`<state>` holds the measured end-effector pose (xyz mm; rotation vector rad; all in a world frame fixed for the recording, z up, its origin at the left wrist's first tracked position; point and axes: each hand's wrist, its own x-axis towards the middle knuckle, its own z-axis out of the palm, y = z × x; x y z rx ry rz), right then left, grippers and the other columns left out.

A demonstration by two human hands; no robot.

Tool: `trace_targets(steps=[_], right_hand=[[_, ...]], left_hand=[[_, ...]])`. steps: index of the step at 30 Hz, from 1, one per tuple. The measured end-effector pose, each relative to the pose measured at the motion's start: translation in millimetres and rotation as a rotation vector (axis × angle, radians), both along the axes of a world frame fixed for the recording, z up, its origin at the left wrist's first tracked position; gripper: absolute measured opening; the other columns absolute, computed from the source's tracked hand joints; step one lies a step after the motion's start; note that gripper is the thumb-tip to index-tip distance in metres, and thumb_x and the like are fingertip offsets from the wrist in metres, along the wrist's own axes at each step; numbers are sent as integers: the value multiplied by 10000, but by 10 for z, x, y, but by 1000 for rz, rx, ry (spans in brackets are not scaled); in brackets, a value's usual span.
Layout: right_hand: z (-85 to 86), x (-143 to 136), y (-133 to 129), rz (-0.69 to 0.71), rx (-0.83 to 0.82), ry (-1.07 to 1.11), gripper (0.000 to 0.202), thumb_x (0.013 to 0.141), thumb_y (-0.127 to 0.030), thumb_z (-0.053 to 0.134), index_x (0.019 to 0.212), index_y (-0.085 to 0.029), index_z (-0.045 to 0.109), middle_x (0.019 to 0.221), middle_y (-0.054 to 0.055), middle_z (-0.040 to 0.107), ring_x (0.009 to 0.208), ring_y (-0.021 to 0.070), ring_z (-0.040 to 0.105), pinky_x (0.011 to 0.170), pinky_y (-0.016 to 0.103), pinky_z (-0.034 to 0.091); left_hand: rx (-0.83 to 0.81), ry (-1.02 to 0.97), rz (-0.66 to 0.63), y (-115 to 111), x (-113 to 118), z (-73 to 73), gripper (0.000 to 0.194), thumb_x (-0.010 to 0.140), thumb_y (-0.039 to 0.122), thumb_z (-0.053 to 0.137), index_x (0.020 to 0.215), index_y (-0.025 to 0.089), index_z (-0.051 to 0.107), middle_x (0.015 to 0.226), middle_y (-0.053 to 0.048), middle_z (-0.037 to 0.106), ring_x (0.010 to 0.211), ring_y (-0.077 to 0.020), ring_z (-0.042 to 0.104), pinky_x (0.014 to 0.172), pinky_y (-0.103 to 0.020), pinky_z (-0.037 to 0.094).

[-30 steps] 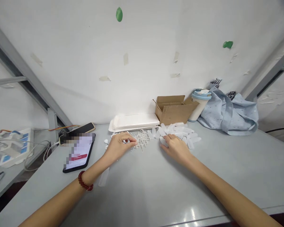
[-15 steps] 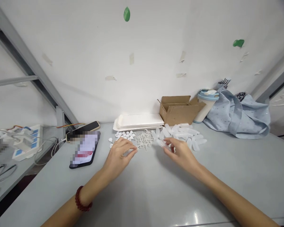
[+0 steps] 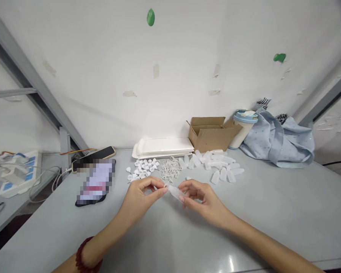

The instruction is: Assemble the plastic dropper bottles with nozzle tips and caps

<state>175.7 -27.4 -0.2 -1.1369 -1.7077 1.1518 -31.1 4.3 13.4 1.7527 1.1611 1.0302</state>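
Head view: hands (image 3: 206, 201) pinch a translucent piece (image 3: 175, 192) (one at each end).

The right hand (image 3: 207, 198) holds a translucent piece (image 3: 175, 192), the left hand (image 3: 140, 194) pinching at its ten o'clock end, cords (image 3: 169, 170) at twelve.

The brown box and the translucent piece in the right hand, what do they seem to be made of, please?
The brown box looks like matte cardboard, judging by its stiff folding flaps. The translucent piece in the right hand is probably smooth plastic, slightly frosted, given its milky look; I cannot tell which kind.
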Motion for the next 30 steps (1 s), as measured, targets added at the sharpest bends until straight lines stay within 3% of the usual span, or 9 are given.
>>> trace_targets(steps=[6, 10, 14, 22, 26, 30], right_hand=[[-13, -12, 10, 38, 23, -4, 246, 839, -349, 598, 1012, -177, 563, 708, -2, 626, 643, 143, 632, 630, 282, 498], [-47, -7, 8, 64, 48, -25, 246, 848, -339, 588, 1030, -178, 548, 706, -1, 623, 653, 146, 632, 648, 293, 511], [-78, 3, -4, 60, 86, -56, 260, 857, -310, 569, 1081, -185, 524, 859, 33, 623, 670, 130, 629, 662, 294, 526], [-206, 18, -48, 77, 382, -272, 467, 892, -234, 495, 1330, -232, 334, 974, 65, 614, 689, 129, 587, 586, 249, 525], [-253, 24, -57, 95, 593, -386, 463, 910, -181, 453, 1346, -235, 308, 979, 74, 613, 717, 149, 597, 660, 284, 535], [-248, 21, -53, 78, 704, -425, 428, 909, -159, 447, 1318, -204, 330, 970, 90, 618, 714, 159, 598, 627, 275, 532]], left_hand=[[58, 39, -16, -49, 2, -1, 90, 763, 250, 643, 805, 203, 708, 847, -25, 732, 794, -184, 669, 721, -289, 559], [298, 117, -60, -87, 16, -16, 112, 807, 189, 598, 845, 205, 702, 880, -17, 736, 787, -161, 671, 715, -257, 554], [454, 165, -77, -105, 26, -59, 129, 839, 160, 563, 870, 192, 684, 904, -34, 733, 818, -165, 677, 743, -261, 547], [474, 214, -111, -179, 48, -66, 181, 847, 128, 543, 971, 183, 663, 911, -35, 726, 789, -154, 669, 715, -236, 550], [531, 191, -136, -201, 65, -62, 186, 850, 100, 541, 973, 180, 655, 902, -34, 725, 804, -147, 666, 727, -227, 547], [628, 143, -126, -215, 84, -58, 193, 843, 77, 549, 978, 172, 650, 925, -51, 709, 836, -156, 652, 749, -256, 542]])
